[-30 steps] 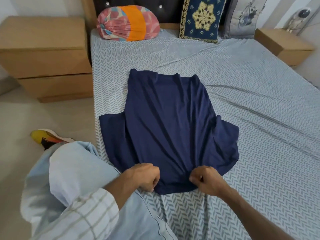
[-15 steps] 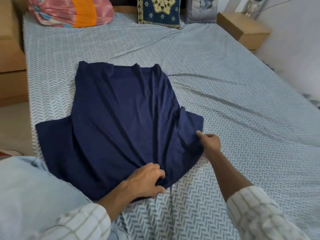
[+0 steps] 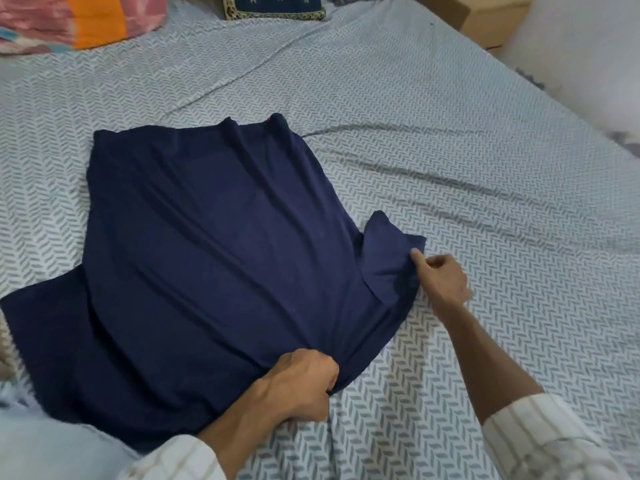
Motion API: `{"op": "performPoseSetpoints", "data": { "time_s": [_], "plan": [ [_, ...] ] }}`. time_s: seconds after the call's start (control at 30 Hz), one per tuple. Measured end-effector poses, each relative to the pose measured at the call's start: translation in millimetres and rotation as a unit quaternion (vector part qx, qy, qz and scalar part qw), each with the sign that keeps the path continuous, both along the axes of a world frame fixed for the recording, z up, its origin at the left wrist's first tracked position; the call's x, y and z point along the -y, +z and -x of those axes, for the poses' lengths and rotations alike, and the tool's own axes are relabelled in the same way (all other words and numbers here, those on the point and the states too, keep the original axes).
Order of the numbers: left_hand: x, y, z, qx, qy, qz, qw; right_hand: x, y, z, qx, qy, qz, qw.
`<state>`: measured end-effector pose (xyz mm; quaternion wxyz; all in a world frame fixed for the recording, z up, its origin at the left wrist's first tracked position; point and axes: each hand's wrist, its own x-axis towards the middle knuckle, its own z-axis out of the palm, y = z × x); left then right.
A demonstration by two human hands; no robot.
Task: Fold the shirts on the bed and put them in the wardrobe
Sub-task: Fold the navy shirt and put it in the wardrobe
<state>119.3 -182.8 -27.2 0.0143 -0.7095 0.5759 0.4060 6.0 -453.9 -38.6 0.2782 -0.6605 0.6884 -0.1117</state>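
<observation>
A navy blue shirt (image 3: 207, 258) lies spread flat on the bed (image 3: 450, 150), its hem toward the pillows and its sleeves out to the left and right. My left hand (image 3: 304, 382) grips a bunch of the shirt's near edge, fingers curled into the cloth. My right hand (image 3: 440, 278) pinches the edge of the right sleeve (image 3: 391, 251) at its outer corner. A small red tag shows at the shirt's far edge.
A pink and orange pillow (image 3: 79, 19) and a dark blue patterned cushion (image 3: 273, 6) lie at the head of the bed. A wooden bedside table (image 3: 491, 19) stands at the far right. My pale blue trouser leg (image 3: 45, 445) rests at the lower left.
My right hand left the near edge, moved right and took hold of the right sleeve. My left hand kept its grip on the near edge. The view has swung right and closer.
</observation>
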Motion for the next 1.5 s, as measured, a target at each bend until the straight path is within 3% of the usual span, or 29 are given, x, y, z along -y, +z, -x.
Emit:
{"op": "performPoseSetpoints", "data": {
  "time_s": [0.13,0.27,0.37,0.43,0.5,0.63,0.77,0.87,1.1,1.2,1.33,1.5],
  "plan": [
    [26,16,-9,-0.041,-0.027,-0.078,0.996,23,-11,1,-0.010,0.026,0.056,0.998],
    [67,26,-34,-0.114,0.004,-0.143,0.983,28,-36,6,0.045,-0.026,0.149,0.987],
    [120,16,-56,-0.059,0.055,0.028,0.996,27,-45,2,0.029,-0.006,0.178,0.984],
    [168,2,-68,-0.027,0.135,0.154,0.978,30,-51,4,0.015,0.011,0.184,0.983],
    [213,-6,-79,-0.003,0.191,0.212,0.958,31,-57,4,-0.021,0.030,0.203,0.978],
    [280,-12,-91,0.069,0.206,0.147,0.965,34,-61,4,0.009,0.003,0.199,0.980],
    [306,-7,-85,-0.038,0.240,0.134,0.961,34,-63,7,0.112,-0.061,0.253,0.959],
    [312,-11,-83,-0.088,0.264,0.158,0.947,34,-66,5,0.105,-0.068,0.279,0.952],
    [309,-30,-82,-0.052,0.254,0.221,0.940,35,-75,2,0.057,-0.068,0.275,0.957],
    [292,-21,-80,-0.075,0.230,0.222,0.944,37,-74,1,0.040,-0.068,0.248,0.966],
    [229,-10,-82,-0.053,0.202,0.235,0.949,40,-69,1,0.031,-0.065,0.203,0.976],
    [72,8,-84,0.006,0.258,0.233,0.938,23,-32,5,0.014,-0.020,0.124,0.992]
  ]
}}
